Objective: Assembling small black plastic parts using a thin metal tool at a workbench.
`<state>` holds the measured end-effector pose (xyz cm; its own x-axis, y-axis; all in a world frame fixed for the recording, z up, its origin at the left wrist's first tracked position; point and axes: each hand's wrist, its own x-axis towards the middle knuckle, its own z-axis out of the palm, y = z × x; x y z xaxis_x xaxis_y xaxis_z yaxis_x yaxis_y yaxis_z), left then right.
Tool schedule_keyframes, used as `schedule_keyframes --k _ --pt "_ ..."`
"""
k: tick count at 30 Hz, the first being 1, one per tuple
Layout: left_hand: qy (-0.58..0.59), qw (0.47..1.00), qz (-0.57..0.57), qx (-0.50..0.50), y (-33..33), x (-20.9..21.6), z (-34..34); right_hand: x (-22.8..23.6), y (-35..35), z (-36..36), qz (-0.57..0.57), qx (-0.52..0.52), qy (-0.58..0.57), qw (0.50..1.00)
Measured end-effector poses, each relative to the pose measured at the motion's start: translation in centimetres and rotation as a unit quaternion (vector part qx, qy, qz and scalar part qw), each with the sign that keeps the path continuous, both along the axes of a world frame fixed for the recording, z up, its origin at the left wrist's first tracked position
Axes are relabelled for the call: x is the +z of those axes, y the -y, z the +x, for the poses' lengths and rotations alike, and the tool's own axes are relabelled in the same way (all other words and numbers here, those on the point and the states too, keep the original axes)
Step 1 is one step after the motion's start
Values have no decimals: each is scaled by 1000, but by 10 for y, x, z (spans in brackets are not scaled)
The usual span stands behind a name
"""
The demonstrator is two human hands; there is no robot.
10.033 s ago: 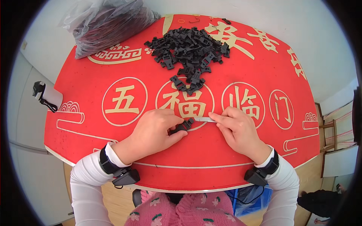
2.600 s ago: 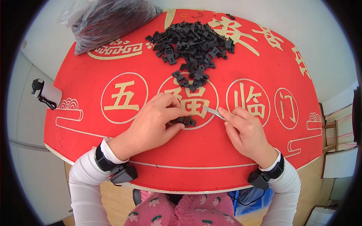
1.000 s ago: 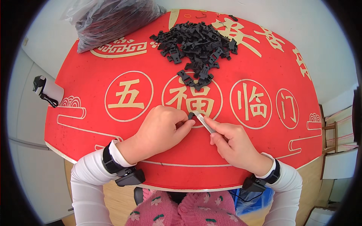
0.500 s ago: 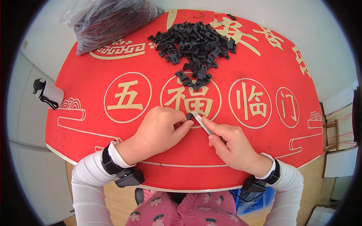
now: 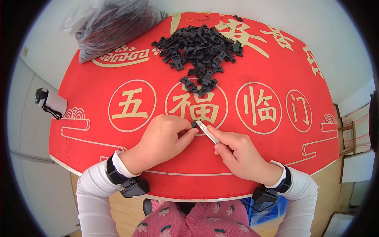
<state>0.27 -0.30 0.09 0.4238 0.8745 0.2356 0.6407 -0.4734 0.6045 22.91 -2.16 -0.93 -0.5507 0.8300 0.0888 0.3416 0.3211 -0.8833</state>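
Note:
Over the near middle of the table, my left hand (image 5: pixel 162 138) is closed, pinching a small black plastic part (image 5: pixel 194 124) between thumb and forefinger. Most of that part is hidden by the fingers. My right hand (image 5: pixel 241 154) grips a silver utility knife (image 5: pixel 208 132), its forefinger laid along the handle. The knife's tip end meets the black part at my left fingertips. Beyond both hands lies a heap of black plastic buckle-like pieces (image 5: pixel 199 45), a few of them trailing toward me.
A clear plastic bag (image 5: pixel 114 29) with dark contents rests at the far left of the red table (image 5: pixel 90 154). By the left edge stands a white bottle with a black lid (image 5: pixel 53 100). One loose black piece (image 5: pixel 237 18) lies near the far edge.
The knife has shifted slightly and its blade end now lies closer over the black part. Both hands keep their grip. The whole view has moved a little.

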Motion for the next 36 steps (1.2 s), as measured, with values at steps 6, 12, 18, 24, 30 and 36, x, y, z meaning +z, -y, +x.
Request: schedule_keyframes --k 6,12,18,24,30,36 --pt "-32 999 23 -10 -1 6 -4 4 -4 7 -112 -35 -65 991" --pt "-34 999 29 -5 -3 10 -2 -2 -4 14 44 -26 -34 998" --pt "-30 999 8 -14 -2 11 -2 -4 1 13 127 0 41 991" --pt "-30 999 -29 21 2 12 4 -1 2 17 106 18 51 993" --pt "-86 995 48 -1 3 15 4 2 3 19 123 30 87 988" --pt "-96 994 61 -4 6 15 5 2 3 17 133 35 93 986"
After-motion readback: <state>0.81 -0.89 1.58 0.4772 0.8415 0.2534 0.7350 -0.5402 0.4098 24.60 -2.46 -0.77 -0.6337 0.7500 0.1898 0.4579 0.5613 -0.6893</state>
